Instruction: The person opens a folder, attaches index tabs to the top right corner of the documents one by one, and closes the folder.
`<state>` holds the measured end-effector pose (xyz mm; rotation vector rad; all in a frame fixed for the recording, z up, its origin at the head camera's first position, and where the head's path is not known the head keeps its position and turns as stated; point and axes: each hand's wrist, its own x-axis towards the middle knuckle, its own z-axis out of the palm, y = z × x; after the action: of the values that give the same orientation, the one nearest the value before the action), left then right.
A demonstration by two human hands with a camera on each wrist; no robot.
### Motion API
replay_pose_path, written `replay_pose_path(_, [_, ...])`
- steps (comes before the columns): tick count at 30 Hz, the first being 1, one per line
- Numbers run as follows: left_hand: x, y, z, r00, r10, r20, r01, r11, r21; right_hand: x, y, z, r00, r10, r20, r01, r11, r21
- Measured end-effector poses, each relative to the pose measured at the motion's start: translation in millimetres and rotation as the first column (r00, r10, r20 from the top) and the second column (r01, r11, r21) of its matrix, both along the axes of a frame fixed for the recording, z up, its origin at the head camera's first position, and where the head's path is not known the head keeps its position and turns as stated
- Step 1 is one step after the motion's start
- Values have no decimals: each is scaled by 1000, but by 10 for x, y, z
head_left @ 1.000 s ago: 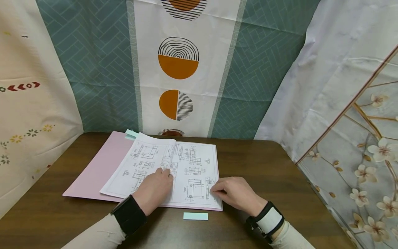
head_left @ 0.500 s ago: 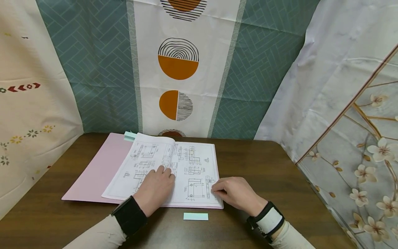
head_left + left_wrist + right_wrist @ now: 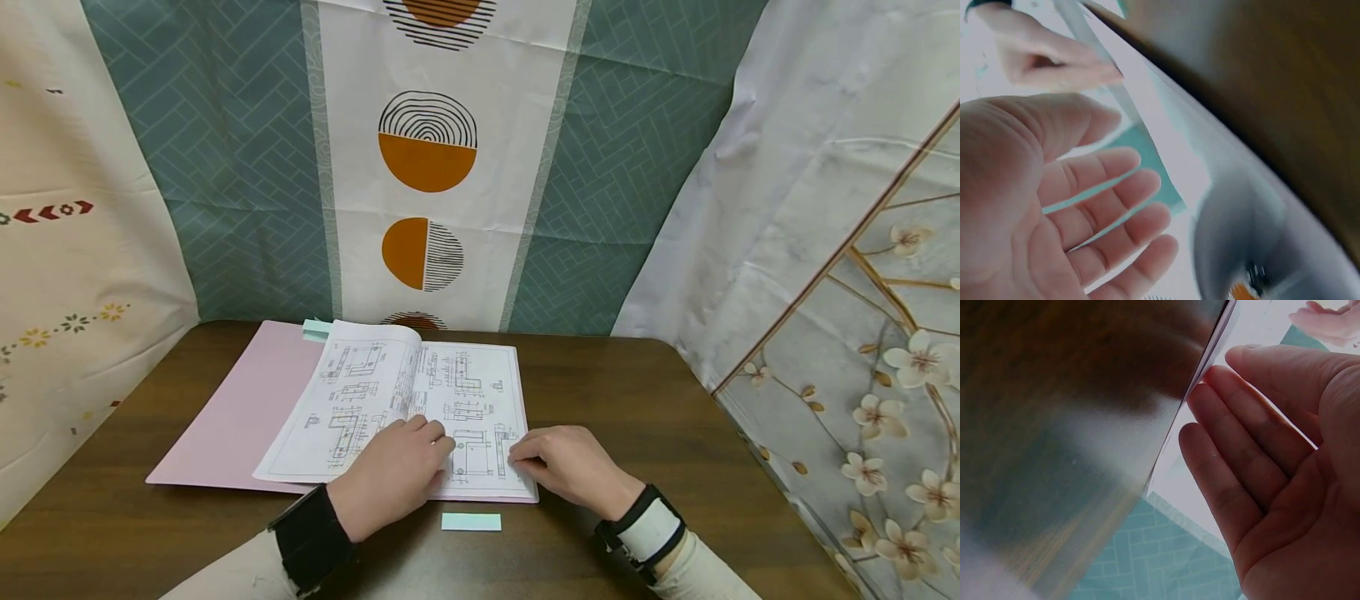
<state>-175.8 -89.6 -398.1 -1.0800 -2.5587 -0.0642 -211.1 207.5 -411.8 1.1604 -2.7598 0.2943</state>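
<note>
A pink folder (image 3: 232,408) lies open on the brown table (image 3: 645,417) with a stack of white technical drawing sheets (image 3: 360,392) in it. One sheet curves over to the left. My left hand (image 3: 405,471) rests palm down on the sheets near the fold, its fingers (image 3: 1116,206) loosely spread and holding nothing. My right hand (image 3: 562,462) lies at the lower right corner of the right sheet (image 3: 480,392). Its straight fingers (image 3: 1235,419) touch the paper edge (image 3: 1207,369).
A small mint paper strip (image 3: 471,522) lies on the table just in front of the folder, between my wrists. Mint tabs (image 3: 315,329) stick out at the folder's back edge. Patterned cloth hangs behind the table (image 3: 427,167) and on both sides.
My left hand slid right and nearer to me, from the left sheet onto the fold and the right sheet. The right hand stayed at the corner.
</note>
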Motion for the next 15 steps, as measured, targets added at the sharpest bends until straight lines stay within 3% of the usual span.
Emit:
replay_pose_path(5, [116, 92, 47, 982, -115, 152, 117, 993, 0, -2, 0, 1, 1000, -2, 8, 2, 1000, -1])
replay_pose_path(9, [174, 144, 32, 964, -127, 235, 140, 990, -37, 0, -4, 3, 1000, -6, 12, 6, 1000, 2])
replay_pose_path(15, [207, 180, 20, 956, -123, 265, 147, 986, -74, -1, -4, 4, 1000, -9, 14, 9, 1000, 0])
